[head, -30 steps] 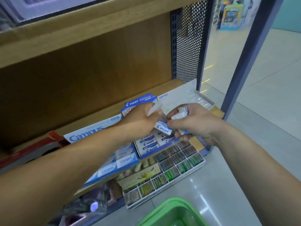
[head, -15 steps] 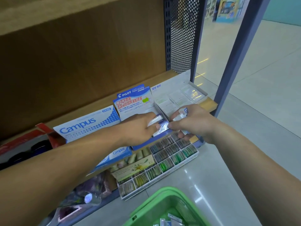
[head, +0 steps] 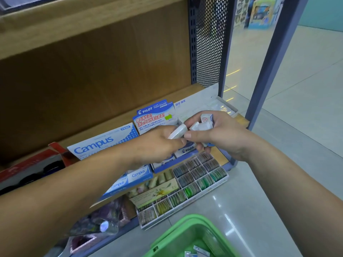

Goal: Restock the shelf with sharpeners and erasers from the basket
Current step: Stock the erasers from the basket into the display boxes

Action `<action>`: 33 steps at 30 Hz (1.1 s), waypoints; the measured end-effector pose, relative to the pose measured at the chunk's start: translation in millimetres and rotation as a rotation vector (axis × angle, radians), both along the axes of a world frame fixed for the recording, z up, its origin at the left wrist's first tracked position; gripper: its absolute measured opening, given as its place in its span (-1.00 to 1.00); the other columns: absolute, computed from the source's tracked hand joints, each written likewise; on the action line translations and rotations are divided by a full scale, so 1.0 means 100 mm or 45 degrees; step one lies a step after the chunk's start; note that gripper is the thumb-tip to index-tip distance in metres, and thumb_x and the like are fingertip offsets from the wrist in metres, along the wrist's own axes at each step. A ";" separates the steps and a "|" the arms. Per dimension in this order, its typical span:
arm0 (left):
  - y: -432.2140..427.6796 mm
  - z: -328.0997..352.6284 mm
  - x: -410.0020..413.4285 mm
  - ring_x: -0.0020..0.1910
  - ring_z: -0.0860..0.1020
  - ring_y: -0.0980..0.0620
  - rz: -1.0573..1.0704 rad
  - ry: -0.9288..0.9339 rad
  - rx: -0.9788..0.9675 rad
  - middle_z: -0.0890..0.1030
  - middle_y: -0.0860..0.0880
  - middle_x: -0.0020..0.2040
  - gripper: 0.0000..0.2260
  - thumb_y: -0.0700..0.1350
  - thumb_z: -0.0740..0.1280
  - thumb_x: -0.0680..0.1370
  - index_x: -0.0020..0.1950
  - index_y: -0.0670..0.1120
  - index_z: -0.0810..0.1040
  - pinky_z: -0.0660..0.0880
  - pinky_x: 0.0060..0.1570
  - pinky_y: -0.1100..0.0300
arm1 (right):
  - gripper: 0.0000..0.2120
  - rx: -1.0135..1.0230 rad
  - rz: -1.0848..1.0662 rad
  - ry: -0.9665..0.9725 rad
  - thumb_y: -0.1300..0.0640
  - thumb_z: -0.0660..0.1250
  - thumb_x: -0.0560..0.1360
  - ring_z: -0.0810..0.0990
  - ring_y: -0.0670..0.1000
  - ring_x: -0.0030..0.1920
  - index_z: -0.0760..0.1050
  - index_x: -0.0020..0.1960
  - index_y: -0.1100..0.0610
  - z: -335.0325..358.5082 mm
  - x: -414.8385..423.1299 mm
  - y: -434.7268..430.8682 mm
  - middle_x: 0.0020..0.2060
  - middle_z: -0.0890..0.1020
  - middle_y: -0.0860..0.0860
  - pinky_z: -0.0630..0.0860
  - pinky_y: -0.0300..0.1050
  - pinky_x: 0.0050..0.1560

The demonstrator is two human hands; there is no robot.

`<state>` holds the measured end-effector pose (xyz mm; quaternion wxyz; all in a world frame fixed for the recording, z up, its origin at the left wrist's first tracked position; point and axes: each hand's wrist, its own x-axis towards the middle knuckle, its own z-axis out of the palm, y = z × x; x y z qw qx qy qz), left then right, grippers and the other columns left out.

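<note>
Left hand point(head: 159, 143): fingers point(head: 179, 140) closed on one white eraser point(head: 177, 131), smooth, oblong, round-ended, which projects up and to the right past the fingertips; its far end touches, or nearly touches, the cluster held in the right hand. Right hand point(head: 220, 133): fingers curled and gripping a bundle of small erasers point(head: 205, 123), white blocks with blue-and-white sleeves, glossy as if wrapped; thumb point(head: 193, 135) pressed across the bundle's near side, the blocks standing above the knuckles; exact count cannot be told.

Both hands sit directly above the Pilot eraser box point(head: 178, 154), an open blue-and-white card display carton with an upright printed header; sleeved erasers marked PILOT lie in rows inside it, below the left hand's fingertips. Left of the Pilot box: Campus box point(head: 104, 143), white and blue card, same upright-header form, with small blue-labelled packs at its front. Right of the Pilot box: a pale shallow tray point(head: 222, 106), contents washed out by glare. All three rest on the wooden shelf point(head: 130, 115), matt grain, with a perforated dark metal side panel point(head: 209, 39) behind and to the right of the Pilot box.

Below and in front of the Pilot box: a white compartmented tray point(head: 187, 184), a grid of small cells packed with thin coloured items, blurred. Nearer the camera than that, on the glossy tiled floor: green plastic basket point(head: 178, 236), smooth rim, a few small wrapped items visible inside.
</note>
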<state>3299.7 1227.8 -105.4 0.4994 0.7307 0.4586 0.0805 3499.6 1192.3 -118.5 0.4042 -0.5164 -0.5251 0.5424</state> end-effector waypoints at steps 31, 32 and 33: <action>0.74 -0.14 1.33 -0.34 0.58 0.04 0.462 -0.216 0.278 0.64 -0.05 -0.23 -0.87 -0.19 0.52 0.48 -0.10 -0.04 0.60 0.58 -0.29 0.20 | -0.75 -0.067 -0.915 0.011 0.24 0.44 0.49 0.51 0.10 -0.32 0.54 0.13 0.08 -0.43 0.73 0.12 -0.24 0.58 0.05 0.46 -0.17 -0.47; 0.77 -0.20 1.42 -0.33 0.60 0.00 0.489 -0.242 0.258 0.64 -0.05 -0.24 -0.88 -0.20 0.52 0.48 -0.12 -0.05 0.60 0.62 -0.19 0.11 | -0.71 -0.066 -0.874 0.017 0.25 0.42 0.49 0.51 0.11 -0.32 0.52 0.18 0.06 -0.44 0.72 0.15 -0.23 0.57 0.04 0.47 -0.16 -0.47; 0.79 -0.27 1.49 -0.33 0.61 -0.02 0.512 -0.244 0.252 0.65 -0.06 -0.27 -0.88 -0.21 0.53 0.47 -0.15 -0.05 0.61 0.65 -0.12 0.05 | -0.66 -0.069 -0.833 0.024 0.26 0.40 0.49 0.51 0.10 -0.34 0.50 0.24 0.06 -0.44 0.71 0.17 -0.22 0.56 0.04 0.48 -0.15 -0.46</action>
